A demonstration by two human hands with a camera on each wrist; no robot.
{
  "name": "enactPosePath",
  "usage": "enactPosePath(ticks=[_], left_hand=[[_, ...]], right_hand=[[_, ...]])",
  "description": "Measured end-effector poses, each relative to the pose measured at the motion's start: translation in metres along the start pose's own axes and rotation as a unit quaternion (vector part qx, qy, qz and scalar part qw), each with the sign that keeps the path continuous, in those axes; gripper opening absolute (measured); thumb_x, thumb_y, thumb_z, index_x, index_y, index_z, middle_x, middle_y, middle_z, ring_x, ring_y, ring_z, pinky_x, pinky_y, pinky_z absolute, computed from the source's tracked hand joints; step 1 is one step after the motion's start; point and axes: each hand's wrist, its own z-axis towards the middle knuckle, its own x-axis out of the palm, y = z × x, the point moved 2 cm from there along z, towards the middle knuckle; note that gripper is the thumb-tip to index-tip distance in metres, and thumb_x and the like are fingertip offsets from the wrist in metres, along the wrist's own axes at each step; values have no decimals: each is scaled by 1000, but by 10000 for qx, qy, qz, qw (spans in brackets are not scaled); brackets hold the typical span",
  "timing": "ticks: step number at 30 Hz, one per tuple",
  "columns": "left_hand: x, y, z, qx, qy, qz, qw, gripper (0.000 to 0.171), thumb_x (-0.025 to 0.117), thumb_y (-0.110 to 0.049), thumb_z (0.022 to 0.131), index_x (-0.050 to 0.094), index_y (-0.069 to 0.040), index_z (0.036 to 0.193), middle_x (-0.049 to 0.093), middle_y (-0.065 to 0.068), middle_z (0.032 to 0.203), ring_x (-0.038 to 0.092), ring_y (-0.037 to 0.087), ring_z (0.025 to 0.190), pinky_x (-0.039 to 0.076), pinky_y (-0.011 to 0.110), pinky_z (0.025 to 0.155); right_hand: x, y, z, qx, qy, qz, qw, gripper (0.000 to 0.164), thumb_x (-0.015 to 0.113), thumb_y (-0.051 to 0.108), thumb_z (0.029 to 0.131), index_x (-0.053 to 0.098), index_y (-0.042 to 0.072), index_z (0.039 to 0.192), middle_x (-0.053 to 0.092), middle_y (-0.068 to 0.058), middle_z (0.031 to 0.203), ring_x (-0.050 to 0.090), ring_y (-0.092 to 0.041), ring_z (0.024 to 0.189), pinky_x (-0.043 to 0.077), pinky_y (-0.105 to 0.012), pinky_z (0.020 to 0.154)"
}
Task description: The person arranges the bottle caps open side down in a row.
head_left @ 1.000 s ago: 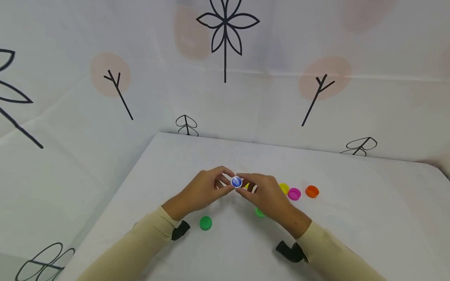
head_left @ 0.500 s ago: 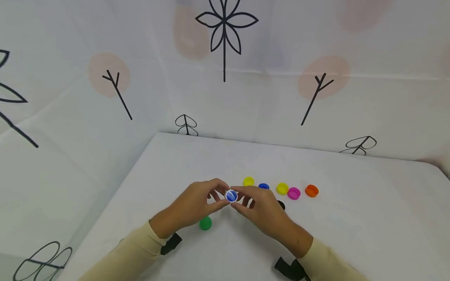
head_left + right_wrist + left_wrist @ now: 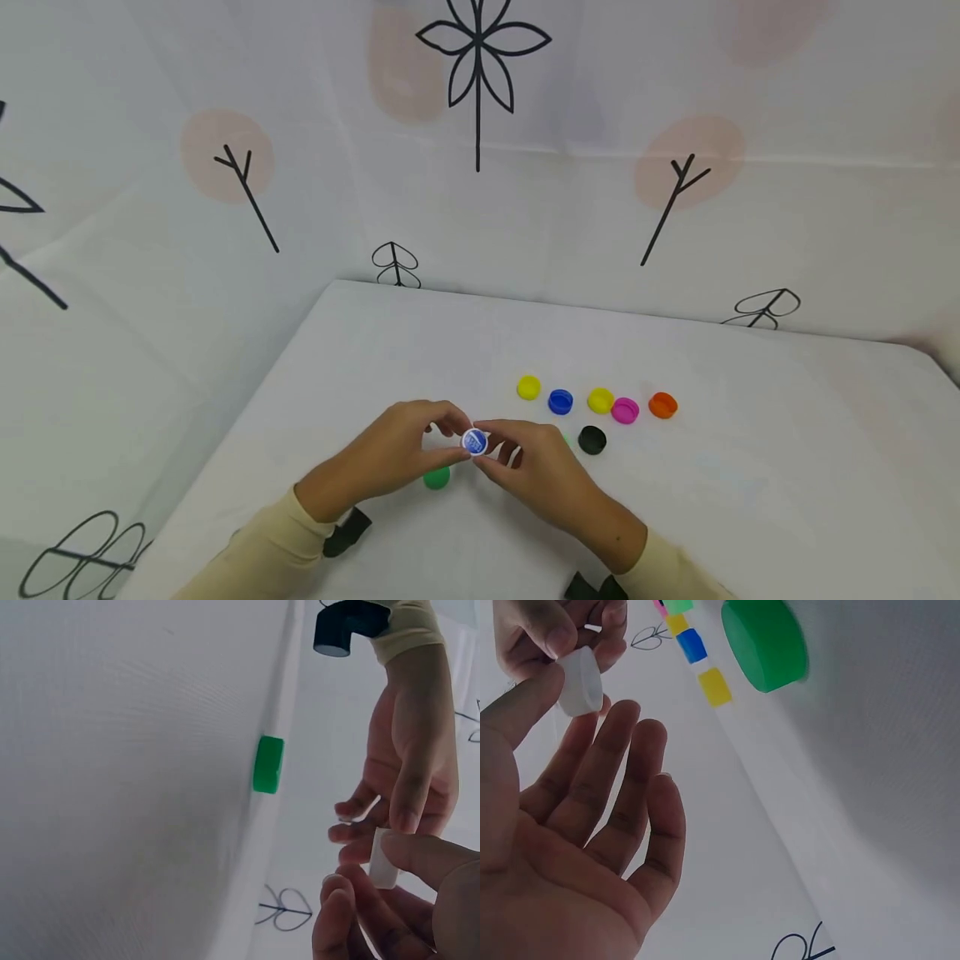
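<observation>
A white bottle cap (image 3: 474, 442) with a blue printed top is held above the table between both hands. My left hand (image 3: 397, 450) pinches its left edge with thumb and forefinger. On the other edge, my right hand (image 3: 536, 471) pinches it the same way. In the left wrist view the cap's plain white side (image 3: 581, 682) shows, and the lower fingers spread loosely away from it. A green cap (image 3: 437, 477) lies on the table just below the left hand, partly covered by it. Behind the right hand, a light green cap (image 3: 566, 441) is almost wholly hidden.
Right of the hands, a black cap (image 3: 592, 440) lies on the white table (image 3: 750, 483). Farther back are a yellow cap (image 3: 528, 387), a blue cap (image 3: 560, 402), another yellow cap (image 3: 600, 400), a pink cap (image 3: 625, 410) and an orange cap (image 3: 663, 406). A patterned cloth (image 3: 540, 225) hangs behind.
Both hands have moved toward the body and slightly left, carrying the white cap between them. The blue and black caps, earlier behind the right hand, now show. The caps on the table have stayed put.
</observation>
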Motion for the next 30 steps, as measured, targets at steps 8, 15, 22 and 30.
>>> enactPosePath(ticks=[8,15,22,30], left_hand=[[4,9,-5,-116,288,-5,9995,25,79,-31,86,70,-21,107,70,-16,101,62,6,99,53,36,92],[10,15,-5,34,517,190,9985,25,81,-31,85,72,-21,106,71,-13,102,62,5,100,53,32,91],[17,21,-3,148,803,129,9966,23,81,-33,84,74,-21,102,71,-16,97,62,2,94,52,26,87],[22,22,-4,220,867,292,9956,22,82,-32,83,75,-19,100,71,-16,93,59,1,86,50,23,81]], right_hand=[[10,-4,0,109,248,216,9994,26,78,22,88,67,15,111,76,6,89,61,0,73,55,-19,68],[15,-8,0,370,637,240,9970,28,79,20,86,65,14,109,74,6,85,60,-2,72,52,-18,66],[19,-12,1,509,989,225,9935,24,80,18,85,65,14,104,74,8,81,62,-2,71,51,-17,66],[25,-16,1,489,988,144,9938,21,80,13,85,69,12,103,70,8,76,60,0,68,51,-17,64]])
